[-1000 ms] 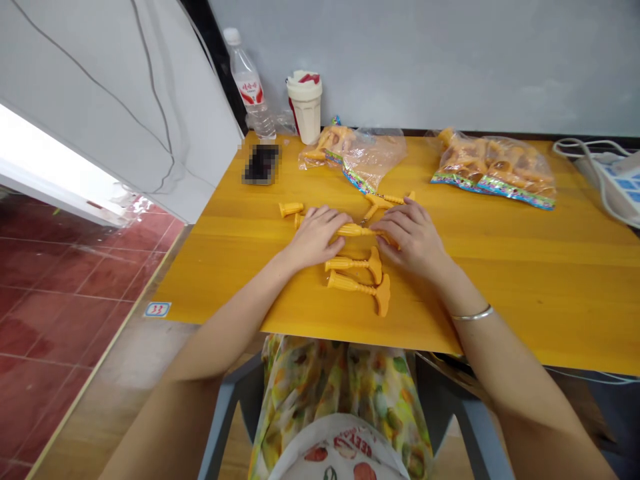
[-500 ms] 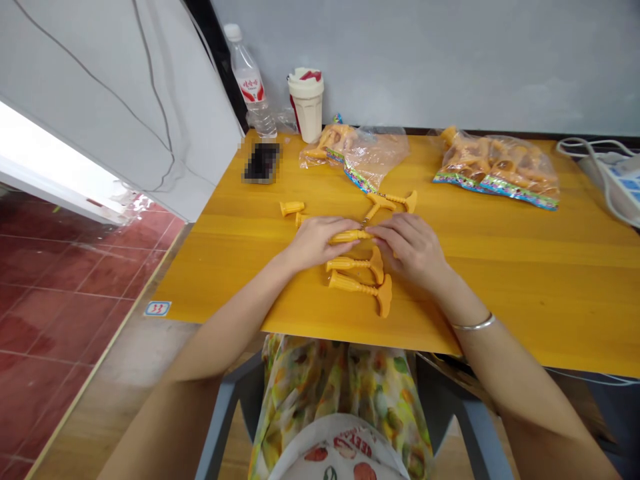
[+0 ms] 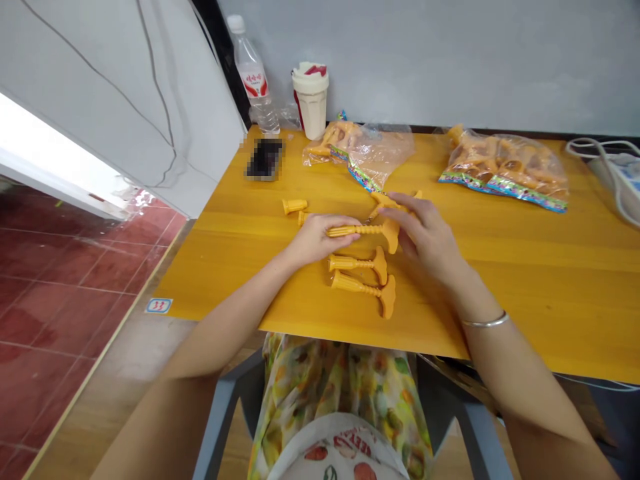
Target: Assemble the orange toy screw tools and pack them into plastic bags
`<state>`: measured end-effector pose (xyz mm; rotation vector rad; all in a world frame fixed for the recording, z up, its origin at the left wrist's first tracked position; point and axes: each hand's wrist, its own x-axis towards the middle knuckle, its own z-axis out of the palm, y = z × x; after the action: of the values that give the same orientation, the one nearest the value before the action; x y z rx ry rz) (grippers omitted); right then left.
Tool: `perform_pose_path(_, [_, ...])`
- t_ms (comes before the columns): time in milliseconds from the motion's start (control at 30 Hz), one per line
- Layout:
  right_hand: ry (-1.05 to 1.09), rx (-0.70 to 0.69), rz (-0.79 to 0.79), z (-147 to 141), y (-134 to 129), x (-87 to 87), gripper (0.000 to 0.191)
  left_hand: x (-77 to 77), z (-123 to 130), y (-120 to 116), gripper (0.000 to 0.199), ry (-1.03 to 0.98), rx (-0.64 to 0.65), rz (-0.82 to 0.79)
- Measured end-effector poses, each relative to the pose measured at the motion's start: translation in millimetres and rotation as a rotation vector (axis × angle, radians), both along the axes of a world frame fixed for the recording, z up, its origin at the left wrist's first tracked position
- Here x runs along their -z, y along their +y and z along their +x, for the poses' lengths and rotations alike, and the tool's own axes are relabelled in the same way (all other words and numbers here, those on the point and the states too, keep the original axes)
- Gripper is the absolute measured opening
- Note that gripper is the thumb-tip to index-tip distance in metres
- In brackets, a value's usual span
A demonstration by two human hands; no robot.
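My left hand [image 3: 323,238] is closed on the sheath of a yellow T-handled corkscrew [image 3: 371,229], whose handle points right. My right hand [image 3: 425,233] is open, fingers stretched over the handle of an uncovered yellow corkscrew [image 3: 381,200] behind it; whether they touch is unclear. Part of another yellow handle [image 3: 417,195] shows past those fingers. Nearer me lie two sheathed corkscrews, an upper one [image 3: 357,262] and a lower one [image 3: 363,287]. A loose yellow sheath [image 3: 295,206] rests to the left, and another sheath [image 3: 303,218] is partly hidden behind my left hand.
At the back stand a water bottle [image 3: 255,80] and a white lidded cup [image 3: 311,100], with a blurred phone [image 3: 265,160] before them. An opened plastic bag [image 3: 383,153] and filled bags [image 3: 505,163] hold yellow pieces. A white cable [image 3: 595,150] lies at the right.
My right hand has moved from the held corkscrew towards the uncovered one behind it. The held corkscrew's spiral and handle now show. My left hand keeps its grip.
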<state>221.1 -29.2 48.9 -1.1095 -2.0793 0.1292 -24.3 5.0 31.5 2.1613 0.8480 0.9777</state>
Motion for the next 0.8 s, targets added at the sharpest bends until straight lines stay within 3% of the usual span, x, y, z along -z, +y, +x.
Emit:
perform_pose_path(67, [-0.153,-0.042,0.008,2.3,1.5,0.4,0.034,-0.8,-1.2,0.3,0.024,-0.02,0.008,0.003])
perform_pose_path(133, [-0.153,-0.063,-0.101,0.2,-0.2,3.7,0.039,-1.5,-1.5,-0.4,0.023,-0.018,0.019,0.061])
perform_pose_path(267, [0.16,-0.139,-0.574,-8.7,-7.4,12.2,0.064,-0.7,-1.1,-0.9,0.023,0.002,0.038,0.284])
perform_pose_path(333, [0.258,-0.172,-0.665,-9.8,-8.1,14.9,0.071,0.8,-0.7,0.2,0.024,0.005,0.046,0.356])
perform_pose_path(433, [0.242,-0.051,-0.447,-4.4,-3.7,16.2,0.067,2.2,-1.7,2.7,0.024,-0.01,0.024,0.335])
perform_pose_path(567, [-0.017,0.119,-0.045,5.4,1.6,12.1,0.051,0.8,-5.1,4.0,0.024,-0.026,-0.05,0.264])
perform_pose_path(700, [-0.196,0.133,0.048,4.3,-0.5,7.8,0.05,0.6,-3.6,2.1,0.024,-0.035,-0.014,0.265])
perform_pose_path(800, [-0.175,0.083,-0.027,-2.3,-3.6,9.2,0.041,2.7,-1.0,1.5,0.023,-0.037,0.022,0.302])
